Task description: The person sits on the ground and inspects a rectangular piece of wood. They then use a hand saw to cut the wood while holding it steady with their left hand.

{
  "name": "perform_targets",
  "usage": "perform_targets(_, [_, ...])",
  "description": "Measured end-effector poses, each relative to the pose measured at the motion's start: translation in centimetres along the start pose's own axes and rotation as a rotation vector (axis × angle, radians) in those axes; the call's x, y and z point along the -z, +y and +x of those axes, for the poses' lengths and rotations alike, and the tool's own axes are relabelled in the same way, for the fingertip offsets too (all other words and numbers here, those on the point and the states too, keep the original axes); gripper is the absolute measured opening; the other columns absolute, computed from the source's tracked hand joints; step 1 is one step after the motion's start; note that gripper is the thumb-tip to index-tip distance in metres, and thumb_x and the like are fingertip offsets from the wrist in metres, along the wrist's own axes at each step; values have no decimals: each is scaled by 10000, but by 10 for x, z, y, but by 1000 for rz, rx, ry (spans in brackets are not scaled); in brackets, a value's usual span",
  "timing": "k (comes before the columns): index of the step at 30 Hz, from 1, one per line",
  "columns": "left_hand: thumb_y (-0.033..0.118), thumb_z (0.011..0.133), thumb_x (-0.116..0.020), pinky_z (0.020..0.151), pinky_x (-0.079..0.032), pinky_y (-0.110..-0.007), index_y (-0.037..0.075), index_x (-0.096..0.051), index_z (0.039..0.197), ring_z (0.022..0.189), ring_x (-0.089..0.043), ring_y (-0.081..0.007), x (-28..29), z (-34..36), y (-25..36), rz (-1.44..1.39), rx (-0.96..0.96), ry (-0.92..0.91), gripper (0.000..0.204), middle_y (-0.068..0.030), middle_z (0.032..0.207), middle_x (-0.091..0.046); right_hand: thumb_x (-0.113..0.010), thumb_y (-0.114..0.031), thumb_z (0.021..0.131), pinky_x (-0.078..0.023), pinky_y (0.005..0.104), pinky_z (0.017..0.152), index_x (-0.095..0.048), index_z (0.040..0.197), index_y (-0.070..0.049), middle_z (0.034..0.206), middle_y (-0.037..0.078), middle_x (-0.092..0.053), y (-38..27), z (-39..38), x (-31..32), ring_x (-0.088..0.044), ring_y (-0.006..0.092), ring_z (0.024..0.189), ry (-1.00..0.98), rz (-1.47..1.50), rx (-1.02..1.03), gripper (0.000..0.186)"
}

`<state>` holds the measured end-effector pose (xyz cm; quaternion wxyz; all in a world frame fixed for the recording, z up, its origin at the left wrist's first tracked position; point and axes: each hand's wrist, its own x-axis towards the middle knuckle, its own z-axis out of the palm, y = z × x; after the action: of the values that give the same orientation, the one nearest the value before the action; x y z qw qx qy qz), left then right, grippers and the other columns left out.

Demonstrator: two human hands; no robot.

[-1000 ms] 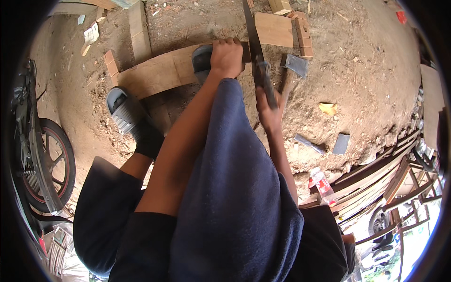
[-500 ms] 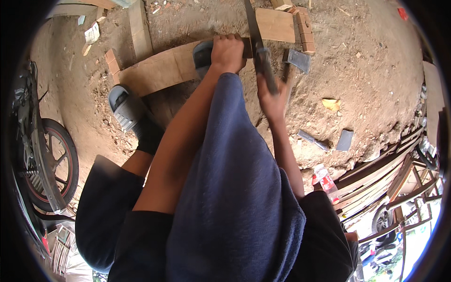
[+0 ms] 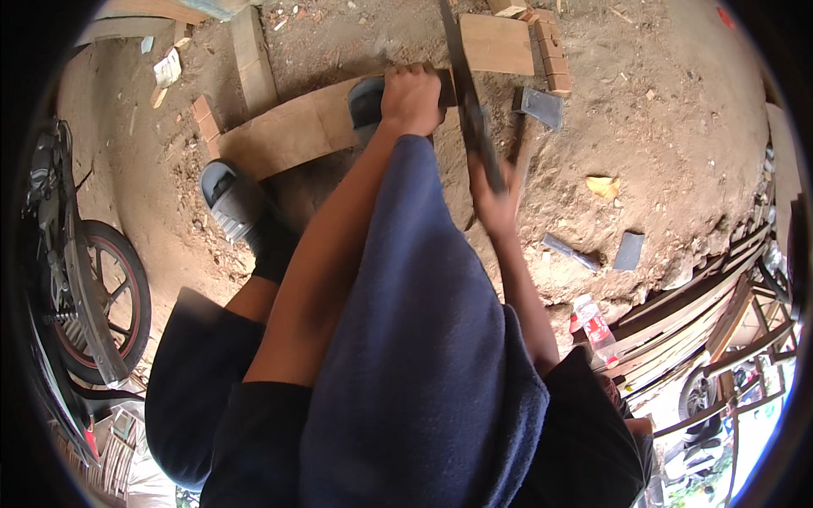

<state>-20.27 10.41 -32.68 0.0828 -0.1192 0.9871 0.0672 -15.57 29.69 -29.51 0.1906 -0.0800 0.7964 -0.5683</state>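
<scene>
My left hand (image 3: 411,100) is closed on the end of a dark board (image 3: 445,89) lying over a long pale plank (image 3: 288,140). Just right of it, my right hand (image 3: 495,199) grips a saw (image 3: 460,55), its long dark blade pointing away from me across the board's end; the hand is slightly blurred. One grey sandal (image 3: 366,110) is beside my left hand on the plank, the other (image 3: 229,199) at the plank's left end. A hatchet (image 3: 539,107) with a wooden handle lies right of the saw.
Bricks (image 3: 552,59) and a square board (image 3: 495,42) lie beyond. A chisel-like tool (image 3: 569,251), grey block (image 3: 627,251) and plastic bottle (image 3: 593,330) are on the dirt at right, near stacked timber (image 3: 669,313). A motorbike (image 3: 89,288) stands left; navy cloth (image 3: 406,339) covers my lap.
My right hand and the saw moved away from me, then drew back slightly toward me. My left hand stays in place on the board.
</scene>
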Motion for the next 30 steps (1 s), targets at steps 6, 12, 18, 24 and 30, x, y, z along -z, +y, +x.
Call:
perform_targets(6, [371,734,-788,890,-478,-421,-21,-623,1103,1011,-659,-300,0,-4,1,79,7,-35,563,-164,1065,-672,-594,-160,960,-375,288,494,-677,1106,30,637,15,-549,30,-85,25,-501,69,585,14,-68,57,254])
perform_targets(12, [362,732,-786,907,-492,-428,-32,-614,1111,1021,-653,-344,12,-1,3,-113,16,-161,573,-186,1083,-670,-608,-168,955,-338,288,468,-577,731,-5,592,-9,-506,-25,19,-6,-435,66,525,27,92,-102,279])
perform_targets(18, [349,748,-769,884,-507,-426,-21,-615,1105,1032,-651,-353,1,-4,1,80,-21,-30,537,-193,1068,-673,-576,-117,949,-400,314,517,-657,976,30,625,38,-532,27,-95,32,-500,96,577,-7,-89,-1,169])
perform_targets(24, [415,711,-781,870,-475,-426,6,-656,1097,990,-653,-296,-9,2,-5,18,21,-21,576,-146,1039,-680,-602,-114,920,-397,314,520,-590,796,25,595,58,-500,-9,8,-14,-493,119,563,13,-20,3,187])
perform_targets(30, [411,755,-771,914,-485,-427,-22,-610,1098,1033,-654,-327,2,-1,3,39,-15,-43,575,-196,1086,-670,-592,-77,932,-418,280,535,-646,902,42,629,16,-550,0,-84,30,-514,65,610,-35,-48,-89,134])
